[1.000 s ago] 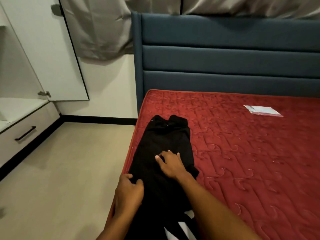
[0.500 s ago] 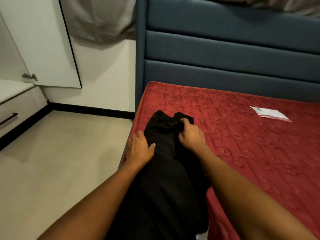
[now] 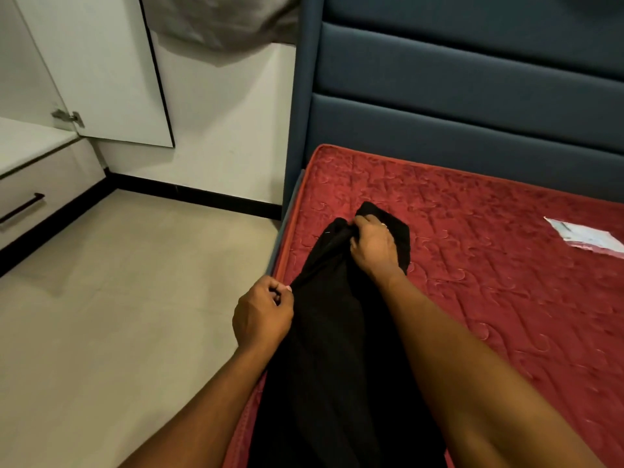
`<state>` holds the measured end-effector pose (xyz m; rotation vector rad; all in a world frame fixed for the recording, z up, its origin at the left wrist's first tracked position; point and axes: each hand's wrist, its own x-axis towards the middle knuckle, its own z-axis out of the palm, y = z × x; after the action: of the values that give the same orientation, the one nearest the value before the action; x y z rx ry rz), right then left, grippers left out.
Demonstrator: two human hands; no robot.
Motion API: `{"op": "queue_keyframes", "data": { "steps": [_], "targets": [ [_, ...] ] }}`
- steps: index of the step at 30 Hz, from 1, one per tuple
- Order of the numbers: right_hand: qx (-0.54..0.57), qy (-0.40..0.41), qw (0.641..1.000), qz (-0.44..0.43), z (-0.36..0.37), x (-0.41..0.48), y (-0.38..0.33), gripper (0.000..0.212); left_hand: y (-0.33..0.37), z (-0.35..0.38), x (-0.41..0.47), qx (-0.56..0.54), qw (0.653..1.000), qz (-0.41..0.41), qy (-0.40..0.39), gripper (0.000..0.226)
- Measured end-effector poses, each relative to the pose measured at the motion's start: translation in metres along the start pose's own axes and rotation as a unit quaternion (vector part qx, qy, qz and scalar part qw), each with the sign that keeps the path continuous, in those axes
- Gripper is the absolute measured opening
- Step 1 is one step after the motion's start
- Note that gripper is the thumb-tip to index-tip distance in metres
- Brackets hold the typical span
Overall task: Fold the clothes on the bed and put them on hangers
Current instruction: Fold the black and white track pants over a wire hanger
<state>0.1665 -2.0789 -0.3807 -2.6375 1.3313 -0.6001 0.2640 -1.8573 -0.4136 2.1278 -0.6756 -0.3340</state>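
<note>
Black garment (image 3: 337, 349) lies along the left edge of the red bed (image 3: 506, 298). Its far end is gripped by the right hand (image 3: 374, 246); its left edge is pinched by the left hand (image 3: 261, 314).

I note a white cabinet door (image 3: 98, 69) swung open at upper left, with a metal hinge (image 3: 67, 118) at its lower corner. Below it is a closed white drawer (image 3: 44, 194) with a black bar handle (image 3: 22, 208). The floor (image 3: 118, 298) is beige. A black skirting (image 3: 192, 194) runs along the foot of the white wall (image 3: 229, 130). A grey curtain (image 3: 219, 21) hangs at the top. At far right lies a flat white packet (image 3: 584, 236); I cannot read its print.
</note>
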Motion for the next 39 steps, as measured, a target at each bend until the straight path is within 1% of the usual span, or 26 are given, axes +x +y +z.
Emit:
{"op": "queue_keyframes", "data": {
  "steps": [2, 3, 4, 5, 6, 7, 8, 9, 10, 11, 12, 13, 14, 15, 17, 20, 21, 27, 30, 32, 35, 37, 39],
  "targets": [
    [0.004, -0.076, 0.996, -0.036, 0.008, -0.005, -0.01, 0.064, 0.0, -0.001, 0.003, 0.004, 1.0, -0.014, -0.009, 0.016],
    [-0.005, -0.088, 0.995, -0.052, 0.013, -0.01, -0.014, 0.075, 0.001, -0.002, 0.003, 0.01, 1.0, -0.013, -0.015, 0.016],
    [-0.012, -0.066, 0.996, -0.057, 0.017, -0.017, -0.016, 0.08, 0.001, -0.003, 0.001, 0.018, 1.0, -0.008, -0.022, 0.015],
    [-0.018, -0.01, 0.998, -0.055, 0.021, -0.022, -0.017, 0.078, 0.002, -0.003, -0.001, 0.028, 0.999, 0.001, -0.029, 0.015],
    [0.007, 0.049, 0.999, -0.021, 0.023, -0.025, -0.016, 0.073, 0.004, -0.004, -0.004, 0.037, 0.999, 0.013, -0.034, 0.016],
    [0.051, 0.081, 0.995, 0.03, 0.025, -0.025, -0.014, 0.068, 0.005, -0.004, -0.006, 0.045, 0.998, 0.023, -0.037, 0.018],
    [0.104, 0.074, 0.988, 0.082, 0.027, -0.022, -0.012, 0.067, 0.006, -0.004, -0.007, 0.052, 0.997, 0.032, -0.041, 0.019],
    [0.139, 0.034, 0.984, 0.107, 0.029, -0.019, -0.011, 0.07, 0.006, -0.004, -0.008, 0.056, 0.997, 0.04, -0.044, 0.019],
    [0.151, -0.035, 0.983, 0.095, 0.031, -0.016, -0.01, 0.074, 0.006, -0.004, -0.008, 0.06, 0.996, 0.044, -0.049, 0.019],
    [0.138, -0.111, 0.982, 0.061, 0.035, -0.013, -0.008, 0.075, 0.006, -0.004, -0.008, 0.062, 0.995, 0.046, -0.055, 0.018],
    [0.11, -0.17, 0.979, 0.025, 0.037, -0.008, -0.006, 0.071, 0.005, -0.005, -0.008, 0.063, 0.995, 0.046, -0.062, 0.017],
    [0.089, -0.196, 0.977, 0.001, 0.037, -0.005, -0.006, 0.066, 0.004, -0.005, -0.007, 0.061, 0.995, 0.047, -0.069, 0.016],
    [0.084, -0.189, 0.978, -0.002, 0.036, -0.001, -0.004, 0.061, 0.003, -0.006, -0.006, 0.057, 0.994, 0.048, -0.078, 0.016],
    [0.098, -0.166, 0.981, 0.008, 0.033, -0.001, -0.004, 0.059, 0.003, -0.006, -0.006, 0.054, 0.994, 0.045, -0.087, 0.02],
    [0.146, -0.13, 0.98, 0.025, 0.026, -0.006, -0.004, 0.058, 0.003, -0.007, -0.009, 0.046, 0.992, 0.033, -0.111, 0.03],
    [0.165, -0.106, 0.98, 0.013, 0.015, -0.041, -0.003, 0.053, 0.006, -0.012, -0.022, 0.044, 0.989, 0.022, -0.137, 0.045],
    [0.168, -0.094, 0.981, 0.013, 0.012, -0.057, -0.003, 0.051, 0.006, -0.014, -0.025, 0.037, 0.99, 0.02, -0.133, 0.047],
    [0.178, -0.048, 0.981, 0.064, -0.011, -0.185, 0.014, 0.038, 0.004, -0.047, -0.073, -0.027, 0.993, -0.027, -0.111, 0.04],
    [0.195, -0.006, 0.975, 0.104, -0.025, -0.241, 0.021, 0.036, -0.003, -0.067, -0.117, -0.01, 0.995, 0.023, -0.093, 0.051],
    [0.205, 0.032, 0.969, 0.131, -0.038, -0.271, 0.025, 0.037, -0.013, -0.078, -0.145, 0.008, 0.995, 0.075, -0.061, 0.055],
    [0.244, 0.063, 0.946, 0.203, -0.068, -0.321, 0.029, 0.035, -0.027, -0.096, -0.199, 0.045, 0.987, 0.157, 0.0, 0.044],
    [0.276, 0.066, 0.927, 0.246, -0.084, -0.354, 0.033, 0.032, -0.031, -0.106, -0.236, 0.044, 0.981, 0.183, 0.039, 0.033],
    [0.286, 0.066, 0.919, 0.265, -0.104, -0.398, 0.03, 0.037, -0.033, -0.114, -0.275, 0.035, 0.979, 0.195, 0.049, 0.026]
  ]
}}
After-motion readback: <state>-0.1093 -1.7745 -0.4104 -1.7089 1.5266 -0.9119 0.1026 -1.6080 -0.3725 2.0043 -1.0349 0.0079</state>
